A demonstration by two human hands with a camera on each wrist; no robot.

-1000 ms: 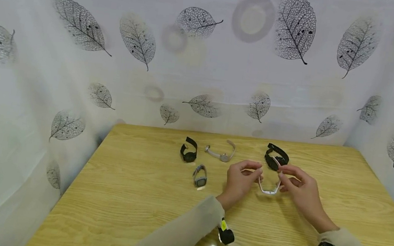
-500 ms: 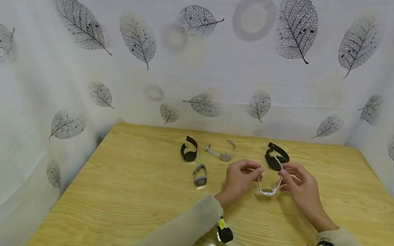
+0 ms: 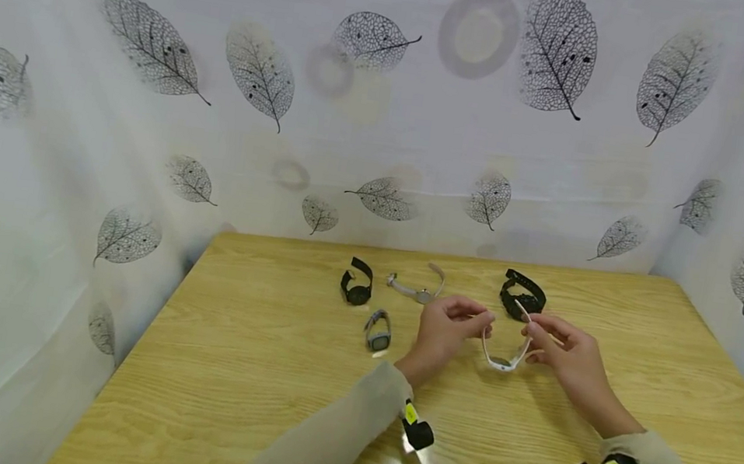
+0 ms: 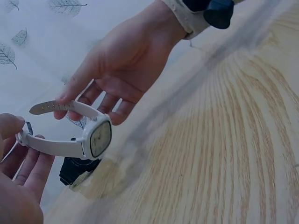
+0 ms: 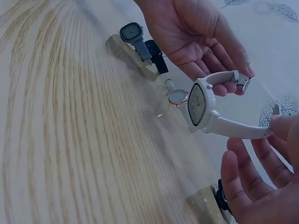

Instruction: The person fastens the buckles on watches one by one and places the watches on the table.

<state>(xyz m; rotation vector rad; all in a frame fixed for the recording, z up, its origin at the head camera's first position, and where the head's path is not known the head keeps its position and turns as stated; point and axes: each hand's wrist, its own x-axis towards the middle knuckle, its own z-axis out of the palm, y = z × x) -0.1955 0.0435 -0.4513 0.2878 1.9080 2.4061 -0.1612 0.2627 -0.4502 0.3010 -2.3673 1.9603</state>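
A white wristwatch [image 3: 501, 365] with a squarish face hangs between my two hands, its strap unfastened and its face low. My left hand [image 3: 446, 334] pinches the buckle end of the strap between thumb and fingers. At the other side, my right hand [image 3: 570, 358] pinches the tapered end with the holes. The left wrist view shows the white watch's face [image 4: 100, 139] turned toward the tabletop and the metal buckle [image 4: 29, 127] at the left fingertips. Behind the right hand's fingers lies a black watch [image 3: 524, 295], partly overlapped by the white strap.
Left of the hands, a grey square-faced watch [image 3: 379, 333], a black watch [image 3: 358, 283] and a pale thin-strapped watch [image 3: 422, 293] lie on the wooden table [image 3: 236, 402]. A white leaf-print curtain [image 3: 386, 124] stands behind and along the sides.
My left hand has shifted slightly left and drawn the buckle end outward, so the strap ends spread wider. The white watch has tilted a little; the right hand stays nearly in place.
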